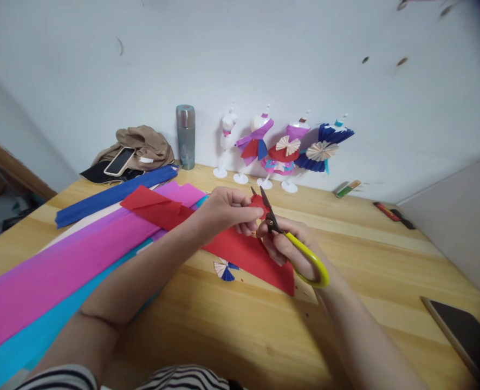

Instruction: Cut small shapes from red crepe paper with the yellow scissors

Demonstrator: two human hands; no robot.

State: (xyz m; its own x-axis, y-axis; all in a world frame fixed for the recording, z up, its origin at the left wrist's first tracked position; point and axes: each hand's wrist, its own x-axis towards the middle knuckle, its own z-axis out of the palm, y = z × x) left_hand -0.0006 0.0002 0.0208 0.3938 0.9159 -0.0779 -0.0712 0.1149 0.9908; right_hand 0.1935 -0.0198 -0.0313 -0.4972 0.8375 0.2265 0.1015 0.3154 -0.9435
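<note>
My left hand (227, 210) pinches a small piece of red paper (258, 203) above the wooden table (232, 325). My right hand (291, 246) grips yellow-handled scissors (292, 244), whose dark blades point up and touch that red piece. Under both hands lies a long red crepe paper sheet (248, 252). A small pleated blue-and-white paper fan (225, 270) lies on the table just left of the sheet's near end.
Long pink (61, 271), cyan (40, 336) and blue (114, 195) crepe sheets lie at left. Several small mannequins in paper dresses (284, 149) stand by the wall, beside a metal flask (186, 136). A phone rests on a beige cloth (138, 149); a tablet (463, 330) lies at right.
</note>
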